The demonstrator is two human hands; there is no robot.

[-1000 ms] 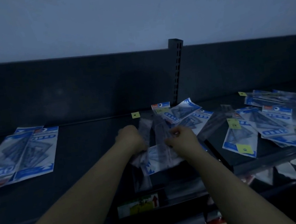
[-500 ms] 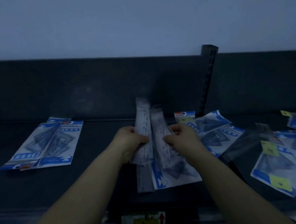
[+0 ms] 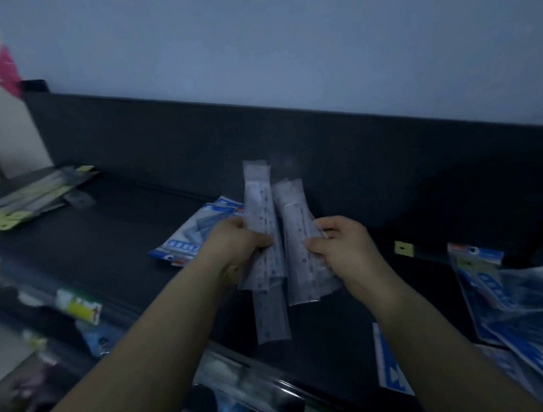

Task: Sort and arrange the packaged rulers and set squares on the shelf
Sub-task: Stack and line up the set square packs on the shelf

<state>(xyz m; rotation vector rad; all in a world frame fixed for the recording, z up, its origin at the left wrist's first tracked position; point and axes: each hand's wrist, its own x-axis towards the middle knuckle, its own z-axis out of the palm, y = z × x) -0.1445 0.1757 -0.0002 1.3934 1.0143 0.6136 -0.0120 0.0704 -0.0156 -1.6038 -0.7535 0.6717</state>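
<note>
I hold two bunches of clear-packaged rulers upright above the dark shelf. My left hand grips the left bunch of packaged rulers. My right hand grips the right bunch of packaged rulers. The two bunches stand side by side with a narrow gap between them. Behind my left hand a stack of blue-and-white set square packs lies flat. More set square packs lie scattered at the right.
A pile of long dark ruler packs with yellow labels lies at the shelf's far left. A yellow price tag sits right of my right hand. Lower shelves with assorted goods run below the front edge. The back panel rises behind.
My view has swung left, so the right-hand packs slid to the edge and the far-left pile appeared. Both hands lifted the rulers off the shelf and split them into two bunches.
</note>
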